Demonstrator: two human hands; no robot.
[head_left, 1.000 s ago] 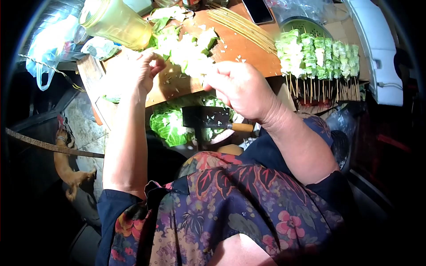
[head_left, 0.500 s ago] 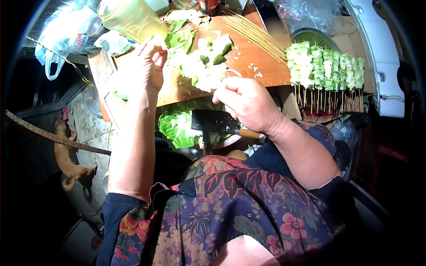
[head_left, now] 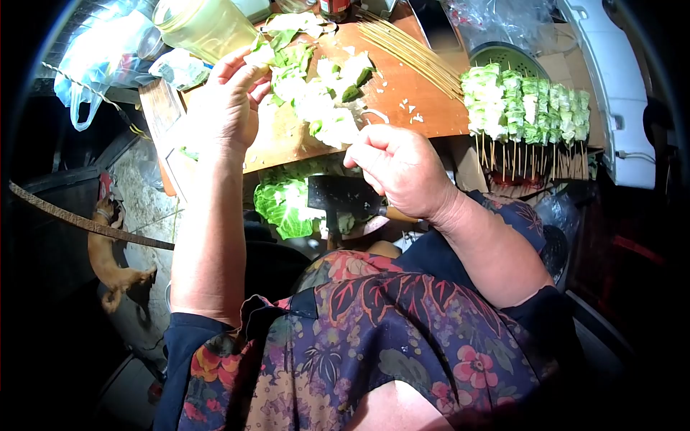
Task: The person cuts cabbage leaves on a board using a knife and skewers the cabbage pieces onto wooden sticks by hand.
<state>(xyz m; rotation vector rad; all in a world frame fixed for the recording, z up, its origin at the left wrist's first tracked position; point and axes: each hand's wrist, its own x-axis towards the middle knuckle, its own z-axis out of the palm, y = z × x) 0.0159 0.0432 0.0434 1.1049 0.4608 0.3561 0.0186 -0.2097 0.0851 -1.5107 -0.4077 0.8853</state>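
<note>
1. Left hand [head_left: 233, 104]: raised over the left part of the board, fingers bent, fingertips at the upper-left end of the cut leaves. Whether they pinch a leaf cannot be told in the glare.
2. Right hand [head_left: 406, 169]: at the near edge of the board, fingers curled, thumb against the index finger. Anything held between them cannot be made out.
3. Pale-green cut leaf pieces [head_left: 298, 86]: heaped on the orange-brown wooden board [head_left: 431, 118], between the two hands.
4. Thin tan wooden sticks [head_left: 406, 52]: bundled diagonally at the far right of the board, beyond the right hand.
5. Translucent yellow plastic container [head_left: 205, 30]: tilted, just beyond the left hand, limiting space on that side.
6. Black-bladed cleaver with a wooden handle [head_left: 345, 195]: below the board edge, under the right hand, over large green leaves [head_left: 284, 208].
7. Row of leaf-loaded skewers [head_left: 521, 104]: right of the board, bare stick ends toward the person, in front of a green perforated colander [head_left: 496, 54].
8. White-and-blue plastic bag [head_left: 100, 61]: far left, well apart from the work.
9. Tan dog [head_left: 111, 255]: on the floor at left.
</note>
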